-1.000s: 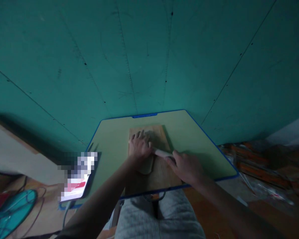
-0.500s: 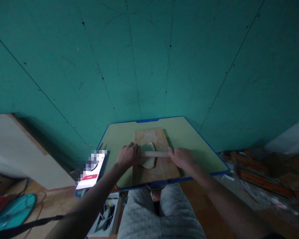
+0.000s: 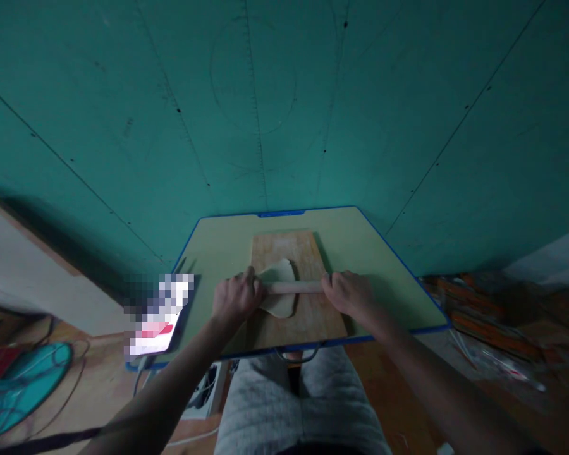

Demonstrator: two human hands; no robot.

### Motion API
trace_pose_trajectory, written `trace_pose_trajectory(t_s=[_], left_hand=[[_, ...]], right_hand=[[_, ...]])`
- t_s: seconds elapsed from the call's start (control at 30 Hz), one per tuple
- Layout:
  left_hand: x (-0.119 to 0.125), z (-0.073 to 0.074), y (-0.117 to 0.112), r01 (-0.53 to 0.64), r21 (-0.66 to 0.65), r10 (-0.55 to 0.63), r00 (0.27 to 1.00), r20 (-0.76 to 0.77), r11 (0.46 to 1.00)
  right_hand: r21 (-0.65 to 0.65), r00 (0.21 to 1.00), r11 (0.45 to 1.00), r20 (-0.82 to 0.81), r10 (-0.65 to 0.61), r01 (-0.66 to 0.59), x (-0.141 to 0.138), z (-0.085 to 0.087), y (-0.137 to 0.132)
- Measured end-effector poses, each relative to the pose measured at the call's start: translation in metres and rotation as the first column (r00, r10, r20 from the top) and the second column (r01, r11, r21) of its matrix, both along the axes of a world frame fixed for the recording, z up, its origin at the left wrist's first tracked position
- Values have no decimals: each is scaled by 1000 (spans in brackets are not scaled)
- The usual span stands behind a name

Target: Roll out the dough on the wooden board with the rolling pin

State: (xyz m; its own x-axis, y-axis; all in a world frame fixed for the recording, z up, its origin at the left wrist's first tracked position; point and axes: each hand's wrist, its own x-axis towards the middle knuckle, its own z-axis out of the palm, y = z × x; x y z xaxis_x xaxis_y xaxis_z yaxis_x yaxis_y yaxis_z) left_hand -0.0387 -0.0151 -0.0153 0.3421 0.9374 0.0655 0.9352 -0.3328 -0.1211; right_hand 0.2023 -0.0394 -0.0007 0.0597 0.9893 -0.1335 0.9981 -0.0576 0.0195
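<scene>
A wooden board (image 3: pixel 289 249) lies on a small pale green table with a blue rim (image 3: pixel 389 246). On the board rests a flat piece of pale dough (image 3: pixel 281 304). A wooden rolling pin (image 3: pixel 294 288) lies crosswise on the dough. My left hand (image 3: pixel 236 298) is closed over the pin's left end. My right hand (image 3: pixel 349 295) is closed over its right end. Both hands rest at the board's side edges.
A phone with a lit screen (image 3: pixel 159 316) lies on the table's left front corner. A teal wall (image 3: pixel 284 101) rises right behind the table. A teal fan (image 3: pixel 14 392) sits on the floor at the left, clutter (image 3: pixel 483 316) at the right. My lap (image 3: pixel 298 404) is below the table.
One second ago my left hand pressed flat on the dough while the right held the pin. Both hands now grip the pin's ends, lying across the dough.
</scene>
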Motion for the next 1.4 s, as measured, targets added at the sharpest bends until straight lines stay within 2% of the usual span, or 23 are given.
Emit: trace_pose_trajectory(t_s=[0.27,0.5,0.7,0.83,0.97,1.13,1.4], left_hand=[[-7,3,-15,99,-70,-106,989,-105,993],[-7,5,-30,129,-36,-131,988,-83,991],[-5,2,-45,63,33,-62,997,-38,997],[-6,-2,-51,37,50,-36,999,-12,998],[-6,2,-56,95,34,-94,995,-33,995],[-6,8,-61,113,-11,-114,992,-58,993],[-8,1,-63,71,-50,-71,997,-7,996]], right_hand=[[-29,999,999,6,46,-46,-3,8,-13],[82,1000,997,-11,0,1,-6,2,-23],[104,997,993,-50,-57,62,-7,-10,-32],[119,999,993,-30,-17,21,-5,-13,-38],[105,1000,994,-12,8,-6,-2,-12,-41],[113,1000,994,-21,18,-16,-1,-15,-43],[103,999,994,-22,24,-22,1,-19,-53]])
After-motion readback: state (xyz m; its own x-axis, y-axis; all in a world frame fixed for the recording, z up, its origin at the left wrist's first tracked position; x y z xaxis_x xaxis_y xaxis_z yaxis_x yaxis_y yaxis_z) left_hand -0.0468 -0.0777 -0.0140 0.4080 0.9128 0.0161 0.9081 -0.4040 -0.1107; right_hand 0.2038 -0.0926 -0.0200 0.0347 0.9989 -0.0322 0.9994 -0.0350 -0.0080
